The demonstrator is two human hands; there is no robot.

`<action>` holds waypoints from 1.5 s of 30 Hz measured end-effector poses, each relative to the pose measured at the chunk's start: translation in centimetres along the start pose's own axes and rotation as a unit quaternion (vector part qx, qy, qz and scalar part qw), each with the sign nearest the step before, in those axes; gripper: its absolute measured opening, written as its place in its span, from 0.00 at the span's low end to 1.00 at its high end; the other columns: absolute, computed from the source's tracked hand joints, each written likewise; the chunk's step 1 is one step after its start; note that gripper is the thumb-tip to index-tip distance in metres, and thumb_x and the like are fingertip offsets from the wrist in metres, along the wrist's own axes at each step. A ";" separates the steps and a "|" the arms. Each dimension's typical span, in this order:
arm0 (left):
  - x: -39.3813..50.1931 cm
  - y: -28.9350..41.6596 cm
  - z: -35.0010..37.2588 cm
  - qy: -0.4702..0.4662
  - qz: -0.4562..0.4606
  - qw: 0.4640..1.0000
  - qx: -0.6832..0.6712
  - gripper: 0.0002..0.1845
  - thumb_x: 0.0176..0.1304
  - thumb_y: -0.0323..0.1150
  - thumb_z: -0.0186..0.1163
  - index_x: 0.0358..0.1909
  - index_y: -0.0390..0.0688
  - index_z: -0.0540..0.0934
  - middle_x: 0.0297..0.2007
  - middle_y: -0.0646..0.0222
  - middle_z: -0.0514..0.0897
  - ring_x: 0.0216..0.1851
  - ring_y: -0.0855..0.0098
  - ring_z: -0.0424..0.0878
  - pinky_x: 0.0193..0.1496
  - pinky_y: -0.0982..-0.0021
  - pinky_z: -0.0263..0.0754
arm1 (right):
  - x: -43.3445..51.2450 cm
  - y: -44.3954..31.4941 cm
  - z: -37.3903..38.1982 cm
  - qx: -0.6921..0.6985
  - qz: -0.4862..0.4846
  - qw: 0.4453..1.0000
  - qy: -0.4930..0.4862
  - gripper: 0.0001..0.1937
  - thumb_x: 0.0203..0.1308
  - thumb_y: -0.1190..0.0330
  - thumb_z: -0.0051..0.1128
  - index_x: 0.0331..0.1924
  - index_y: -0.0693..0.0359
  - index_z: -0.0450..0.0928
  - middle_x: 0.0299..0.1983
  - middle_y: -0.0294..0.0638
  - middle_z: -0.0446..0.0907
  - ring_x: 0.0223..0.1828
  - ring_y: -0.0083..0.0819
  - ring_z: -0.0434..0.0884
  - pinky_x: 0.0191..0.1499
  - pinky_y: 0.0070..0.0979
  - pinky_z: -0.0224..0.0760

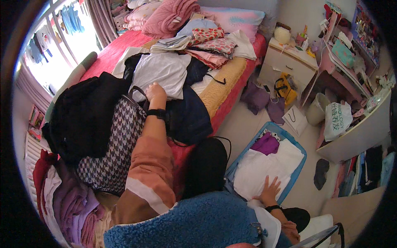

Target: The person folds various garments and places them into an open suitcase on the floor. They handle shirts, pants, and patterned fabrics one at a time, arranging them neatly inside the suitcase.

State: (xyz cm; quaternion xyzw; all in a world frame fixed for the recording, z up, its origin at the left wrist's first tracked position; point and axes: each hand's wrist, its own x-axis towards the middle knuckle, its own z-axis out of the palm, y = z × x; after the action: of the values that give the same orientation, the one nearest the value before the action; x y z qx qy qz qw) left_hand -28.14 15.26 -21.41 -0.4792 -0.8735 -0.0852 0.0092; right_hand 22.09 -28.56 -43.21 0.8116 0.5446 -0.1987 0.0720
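My left hand (156, 92) is closed at the lower edge of a white shirt (162, 69) on the bed, beside a dark strap of the houndstooth bag (124, 133); whether it grips either cannot be told. Black clothing (90, 114) lies over the bag, and a dark navy garment (190, 114) lies right of the hand. My right hand (269, 190) rests with fingers spread on white folded cloth (257, 167) in a blue plastic bin (301, 152) on the floor. A purple cloth (266, 144) lies at the bin's far end.
Folded clothes (214, 45) and a pink quilt (169, 18) are on the bed (229, 96). A white nightstand (279, 62), waste bin (317, 108), paper bag (295, 119) and dark sock (321, 174) stand or lie to the right. Stacked purple fabrics (74, 201) are at lower left.
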 end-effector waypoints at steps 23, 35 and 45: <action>5.4 0.1 -4.0 -0.031 0.123 0.989 0.073 0.19 0.69 0.36 0.58 0.59 0.49 0.84 0.63 0.59 0.82 0.66 0.56 0.79 0.65 0.53 0.74 | -0.3 -0.2 0.0 0.005 0.025 1.000 -0.012 0.80 0.23 0.44 0.88 0.83 0.39 0.36 0.82 0.59 0.23 0.81 0.70 0.29 0.76 0.69 0.31; -1.1 3.4 -12.2 0.292 0.266 0.909 -0.136 0.22 0.68 0.33 0.54 0.63 0.49 0.72 0.44 0.49 0.86 0.47 0.46 0.85 0.50 0.47 0.78 | -0.2 0.2 1.0 0.004 0.019 1.000 0.014 0.79 0.23 0.43 0.88 0.83 0.37 0.36 0.81 0.58 0.21 0.80 0.71 0.29 0.75 0.70 0.32; -22.3 7.6 -17.8 -0.125 0.498 0.629 -0.584 0.12 0.68 0.35 0.62 0.47 0.40 0.82 0.40 0.64 0.86 0.44 0.72 0.82 0.49 0.68 0.75 | 0.4 -1.6 -5.9 0.597 0.015 0.802 0.013 0.58 0.54 0.51 0.76 0.82 0.50 0.43 0.81 0.55 0.46 0.80 0.53 0.53 0.75 0.46 0.57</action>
State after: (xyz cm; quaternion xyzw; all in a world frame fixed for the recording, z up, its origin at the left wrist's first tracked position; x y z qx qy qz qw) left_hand -10.86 -2.12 -5.01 -0.7522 -0.2625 -0.4991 -0.3409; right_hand 22.19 -25.61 -37.84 0.7051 0.3068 -0.4726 -0.4305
